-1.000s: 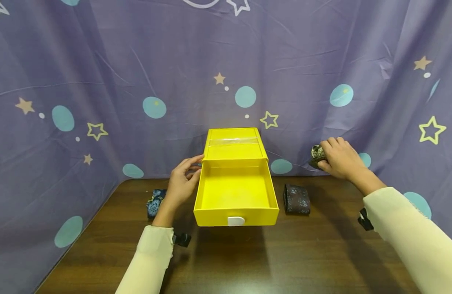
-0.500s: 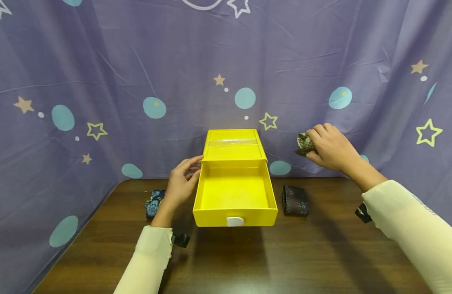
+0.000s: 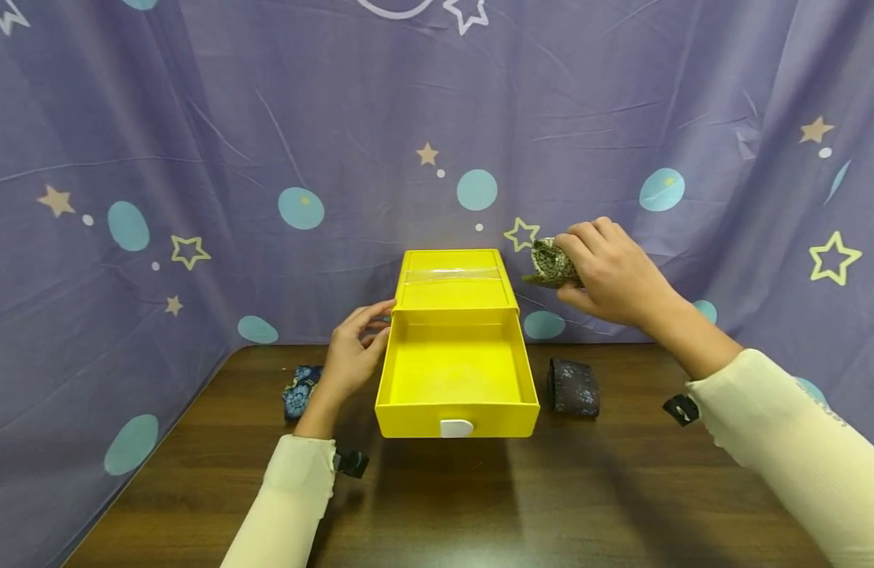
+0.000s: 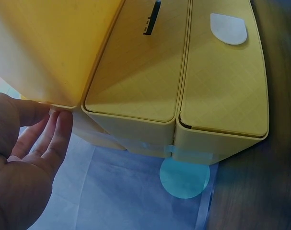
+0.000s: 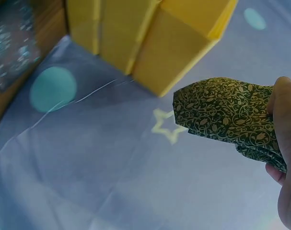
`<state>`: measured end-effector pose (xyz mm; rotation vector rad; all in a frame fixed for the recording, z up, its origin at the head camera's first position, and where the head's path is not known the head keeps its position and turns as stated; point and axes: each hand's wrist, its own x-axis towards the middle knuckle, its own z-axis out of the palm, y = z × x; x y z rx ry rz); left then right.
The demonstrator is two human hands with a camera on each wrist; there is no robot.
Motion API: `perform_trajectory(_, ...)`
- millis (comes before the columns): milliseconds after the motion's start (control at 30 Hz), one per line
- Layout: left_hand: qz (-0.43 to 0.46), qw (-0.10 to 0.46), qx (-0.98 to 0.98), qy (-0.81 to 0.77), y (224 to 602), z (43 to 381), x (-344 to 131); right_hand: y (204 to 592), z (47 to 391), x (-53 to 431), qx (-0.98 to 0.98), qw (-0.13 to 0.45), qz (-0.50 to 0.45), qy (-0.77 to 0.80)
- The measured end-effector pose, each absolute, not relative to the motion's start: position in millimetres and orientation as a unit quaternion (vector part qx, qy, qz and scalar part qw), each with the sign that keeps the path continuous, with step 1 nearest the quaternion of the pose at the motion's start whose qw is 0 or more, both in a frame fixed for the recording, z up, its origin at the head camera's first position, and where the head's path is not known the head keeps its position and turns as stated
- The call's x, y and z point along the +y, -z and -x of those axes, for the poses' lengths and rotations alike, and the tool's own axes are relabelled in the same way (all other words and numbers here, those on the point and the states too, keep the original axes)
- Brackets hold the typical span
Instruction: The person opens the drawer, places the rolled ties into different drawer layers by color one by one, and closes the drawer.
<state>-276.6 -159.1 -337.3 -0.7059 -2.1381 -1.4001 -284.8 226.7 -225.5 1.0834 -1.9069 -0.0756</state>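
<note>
Head view: right hand (image 3: 610,272) grips the green cloth (image 3: 554,264), one-to-two o'clock of the drawer (image 3: 408,420). Judged light, soft and pliant, it is best taken across its folded thickness. Right wrist view: pale leafy scrolls, dark ground. Left hand (image 3: 352,355), fingers relaxed, touches the cabinet (image 3: 454,296) at ten o'clock; brown cloth (image 3: 573,388), three; blue cloth (image 3: 300,392), nine.

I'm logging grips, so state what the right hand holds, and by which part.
The right hand grips the folded green patterned cloth by one end; the other end sticks out.
</note>
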Motion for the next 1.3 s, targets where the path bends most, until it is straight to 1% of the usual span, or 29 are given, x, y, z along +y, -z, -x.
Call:
perform_trajectory(367,0.26,0.242,-0.784,0.508,336.3,275.2,-159.6,213.8,254.7,184.4,-0.712,0.494,-0.498,0.031)
perform_trajectory(700,0.255,0.242,-0.784,0.512,358.5,301.5,-167.6,214.3,230.9,156.1,-0.691,0.499,-0.522,0.019)
perform_trajectory(933,0.263,0.24,-0.776,0.521,361.9,303.3,-170.5,221.0,222.7,142.5,-0.671,0.504,-0.543,0.016)
perform_trajectory(1067,0.257,0.236,-0.781,0.517,352.1,292.7,-166.0,228.0,222.8,136.5,-0.674,0.492,-0.55,0.021)
perform_trajectory(1200,0.255,0.233,-0.784,0.515,340.1,277.9,-161.5,237.4,224.9,130.9,-0.684,0.468,-0.559,0.031)
perform_trajectory(1300,0.26,0.236,-0.783,0.514,339.1,276.7,-161.5,243.8,226.5,126.2,-0.692,0.448,-0.565,0.033)
